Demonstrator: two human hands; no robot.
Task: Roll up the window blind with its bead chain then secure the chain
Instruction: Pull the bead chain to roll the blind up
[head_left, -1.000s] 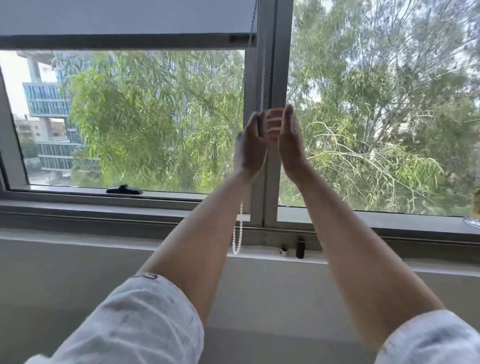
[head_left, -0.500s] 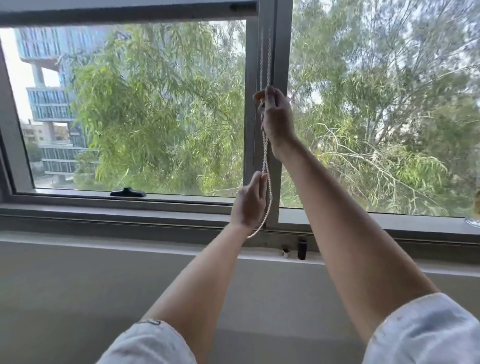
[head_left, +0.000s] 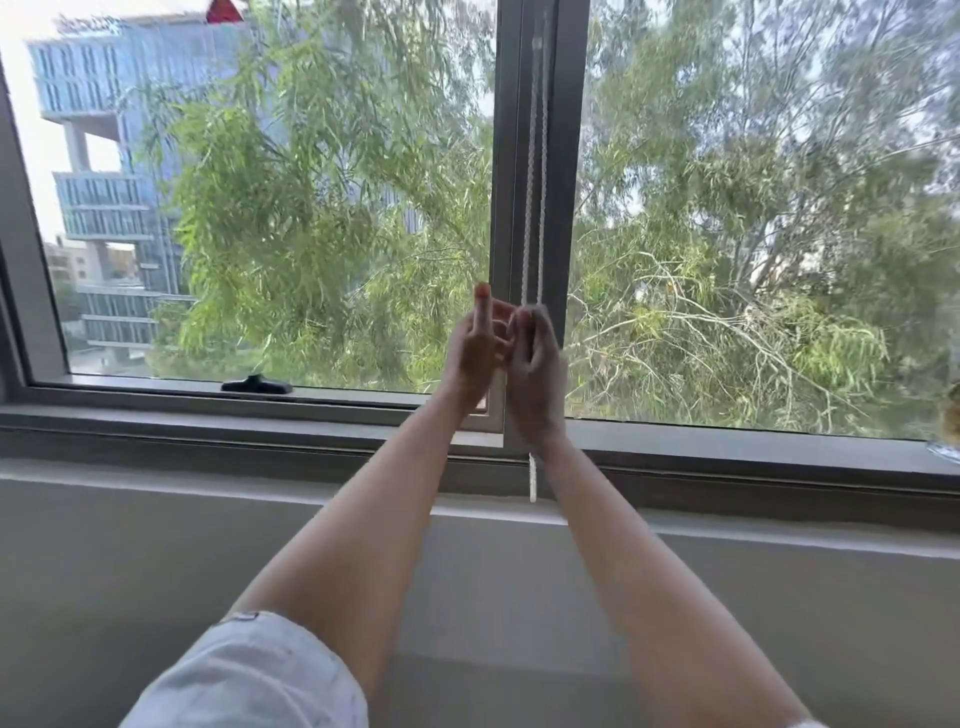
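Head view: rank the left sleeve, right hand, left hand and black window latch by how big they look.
1. left sleeve, though nearest the camera.
2. right hand (gripping the bead chain) and left hand: look alike, unranked.
3. black window latch.

2 hands: left hand (head_left: 474, 358), right hand (head_left: 536, 369). 1 bead chain (head_left: 535, 208), seen as 2 strands above the hands and 1 blurred bit below. 2 window panes, left pane (head_left: 285, 208) and right pane (head_left: 753, 234), w/ 1 centre post (head_left: 563, 156) btwn. 1 black window handle (head_left: 254, 385). 1 white sleeve (head_left: 249, 675) in full, a 2nd barely at bottom edge. 1 glass tower (head_left: 104, 202) outside.
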